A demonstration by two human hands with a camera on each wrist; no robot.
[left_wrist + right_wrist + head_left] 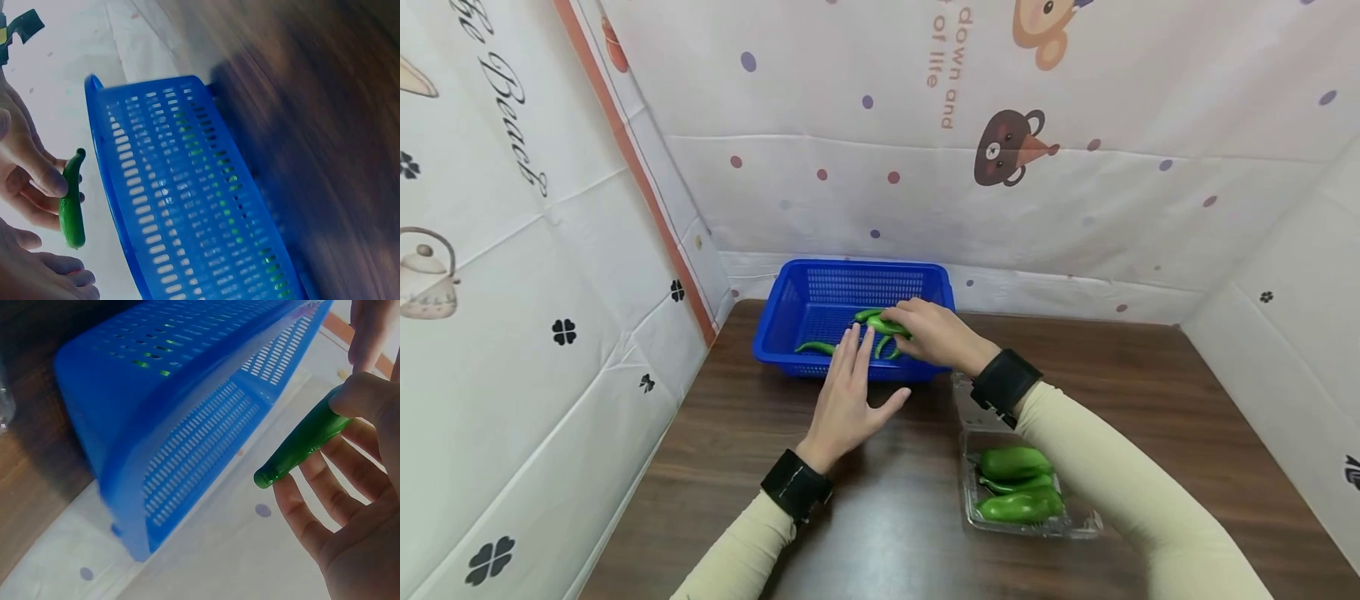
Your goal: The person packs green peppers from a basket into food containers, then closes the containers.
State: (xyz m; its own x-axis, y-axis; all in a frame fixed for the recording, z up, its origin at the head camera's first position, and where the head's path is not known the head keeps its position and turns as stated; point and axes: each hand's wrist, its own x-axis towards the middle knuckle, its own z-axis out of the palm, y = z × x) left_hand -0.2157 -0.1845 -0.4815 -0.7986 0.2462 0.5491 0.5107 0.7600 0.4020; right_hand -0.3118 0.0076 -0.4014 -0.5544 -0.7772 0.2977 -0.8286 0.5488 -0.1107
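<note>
Over the blue basket, my right hand grips a smooth green pepper between thumb and fingers. The right wrist view shows this pepper lying slantwise across the fingers, one blunt end sticking out. My left hand is spread with straight fingers at the basket's front rim, holding nothing. Several slender green chili peppers lie on the basket floor, some partly hidden by the hands. In the left wrist view, green shows through the slots of the basket wall.
An opened clear plastic box stands on the brown wooden table, right of the left hand and beneath the right forearm. Several green peppers lie in it. A printed white cloth hangs right behind the basket and along both sides.
</note>
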